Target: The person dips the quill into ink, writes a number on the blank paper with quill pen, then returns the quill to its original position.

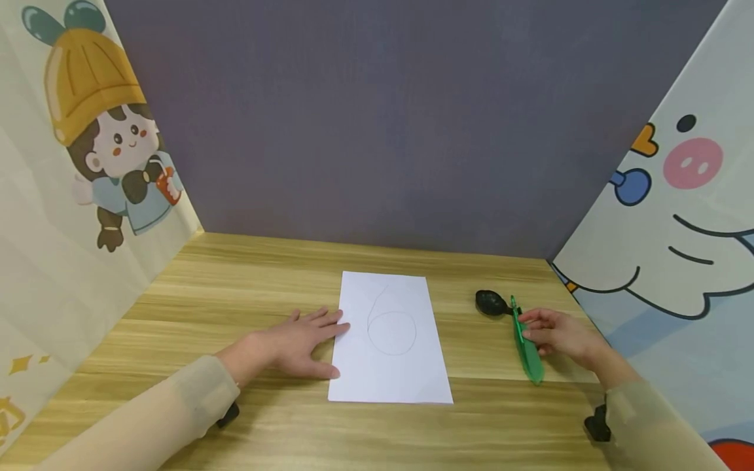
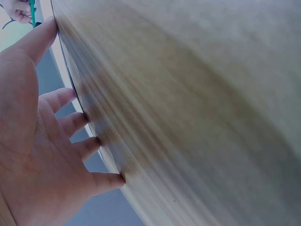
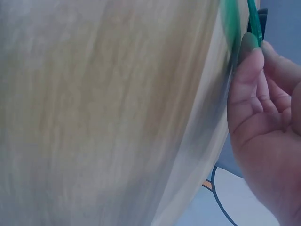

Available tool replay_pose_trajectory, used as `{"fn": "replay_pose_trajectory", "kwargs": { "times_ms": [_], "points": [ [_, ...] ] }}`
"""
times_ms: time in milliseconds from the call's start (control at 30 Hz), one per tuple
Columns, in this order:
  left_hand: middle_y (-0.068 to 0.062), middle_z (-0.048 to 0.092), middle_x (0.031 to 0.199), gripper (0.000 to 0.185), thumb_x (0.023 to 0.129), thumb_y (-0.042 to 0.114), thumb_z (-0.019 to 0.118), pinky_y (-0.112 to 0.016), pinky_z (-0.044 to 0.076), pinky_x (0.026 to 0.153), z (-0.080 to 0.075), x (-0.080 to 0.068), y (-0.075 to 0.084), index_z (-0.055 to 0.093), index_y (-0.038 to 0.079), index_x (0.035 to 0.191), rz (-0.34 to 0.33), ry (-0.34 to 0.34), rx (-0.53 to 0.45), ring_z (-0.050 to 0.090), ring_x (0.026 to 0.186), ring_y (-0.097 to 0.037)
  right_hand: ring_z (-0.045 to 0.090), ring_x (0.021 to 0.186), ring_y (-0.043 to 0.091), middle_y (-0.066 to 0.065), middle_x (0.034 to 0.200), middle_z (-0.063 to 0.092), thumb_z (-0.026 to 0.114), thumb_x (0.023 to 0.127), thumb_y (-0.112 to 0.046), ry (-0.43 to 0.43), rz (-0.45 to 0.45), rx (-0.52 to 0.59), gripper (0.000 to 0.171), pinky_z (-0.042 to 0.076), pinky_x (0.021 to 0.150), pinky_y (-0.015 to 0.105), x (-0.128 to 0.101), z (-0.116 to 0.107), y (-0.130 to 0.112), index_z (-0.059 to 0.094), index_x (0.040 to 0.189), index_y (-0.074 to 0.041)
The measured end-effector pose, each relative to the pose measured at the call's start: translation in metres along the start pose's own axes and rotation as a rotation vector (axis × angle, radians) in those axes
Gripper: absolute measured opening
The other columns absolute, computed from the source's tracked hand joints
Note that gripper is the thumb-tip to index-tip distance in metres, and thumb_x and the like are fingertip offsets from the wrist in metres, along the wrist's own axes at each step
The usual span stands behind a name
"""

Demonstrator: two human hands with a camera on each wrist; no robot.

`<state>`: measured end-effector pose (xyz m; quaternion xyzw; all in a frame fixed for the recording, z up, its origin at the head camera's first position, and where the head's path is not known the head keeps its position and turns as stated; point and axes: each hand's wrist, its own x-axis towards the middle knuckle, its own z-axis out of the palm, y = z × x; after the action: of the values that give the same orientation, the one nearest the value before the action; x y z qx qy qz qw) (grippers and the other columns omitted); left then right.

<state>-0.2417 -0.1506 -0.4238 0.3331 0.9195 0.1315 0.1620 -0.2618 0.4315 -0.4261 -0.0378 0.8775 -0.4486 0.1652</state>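
Looking down from the head view, a white sheet of paper (image 1: 389, 340) with a pencilled circle and loop lies flat on a wooden table (image 1: 235, 288), near its middle. The left hand (image 1: 297, 347) lies flat with fingers straight and spread, fingertips on the paper's left edge, holding nothing. To the right, well apart from the paper, the right hand (image 1: 554, 333) has its fingers loosely curled onto a green-handled tool (image 1: 526, 347) with a black rounded end (image 1: 491, 302) at the far side; whether the grip is closed cannot be told here. Judging from this, the pickup would go best with thumb and fingers closing across the green handle's middle and the left palm pressing the sheet steady. From the left wrist view, the left hand (image 2: 42, 155) shows an open palm, fingertips against the blurred tabletop (image 2: 197, 108). From the right wrist view, the right hand (image 3: 268, 136) has its fingertips touching the green handle (image 3: 254, 21) at the upper right, thumb not clearly around it; lifting it level would avoid dragging it on the wood.
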Motion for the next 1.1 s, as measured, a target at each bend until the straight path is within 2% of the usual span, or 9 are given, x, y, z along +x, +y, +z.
{"fn": "replay_pose_trajectory", "kwargs": {
  "times_ms": [200,733,967,1100],
  "points": [
    [-0.009,0.021,0.185,0.099,0.098,0.076,0.065,-0.081,0.013,0.13,0.0007,-0.0007,0.0002,0.034,0.021,0.174,-0.006,-0.004,-0.007,0.016,0.172,-0.041,0.068,0.097,0.017,0.023,0.133,0.067,0.065,0.112,-0.016,-0.014,0.025,-0.021,0.053,0.063,0.074,0.036,0.0018,0.0017,-0.0017,0.047,0.154,0.01],
    [-0.008,0.021,0.185,0.098,0.098,0.075,0.065,-0.081,0.014,0.13,0.0013,-0.0009,0.0002,0.035,0.021,0.174,-0.003,-0.005,-0.013,0.016,0.172,-0.041,0.062,0.09,0.023,0.018,0.125,0.068,0.065,0.111,-0.015,0.047,0.049,-0.09,0.047,0.054,0.067,0.035,0.009,0.0037,-0.007,0.054,0.149,0.008],
    [-0.007,0.021,0.185,0.098,0.098,0.074,0.066,-0.08,0.013,0.131,0.0011,-0.0006,-0.0004,0.035,0.021,0.174,-0.014,-0.002,-0.014,0.015,0.172,-0.04,0.061,0.093,0.022,0.02,0.129,0.068,0.065,0.111,-0.016,0.058,0.05,-0.124,0.046,0.053,0.069,0.034,0.0093,0.0039,-0.008,0.055,0.149,0.008],
    [-0.006,0.021,0.185,0.102,0.097,0.073,0.069,-0.076,0.014,0.133,0.0018,-0.0008,-0.0001,0.033,0.017,0.174,-0.032,0.005,-0.026,0.016,0.172,-0.037,0.063,0.097,0.022,0.025,0.135,0.066,0.065,0.111,-0.018,0.074,0.052,-0.14,0.047,0.055,0.071,0.034,0.0071,0.0027,-0.0085,0.055,0.15,0.007]
  ]
}}
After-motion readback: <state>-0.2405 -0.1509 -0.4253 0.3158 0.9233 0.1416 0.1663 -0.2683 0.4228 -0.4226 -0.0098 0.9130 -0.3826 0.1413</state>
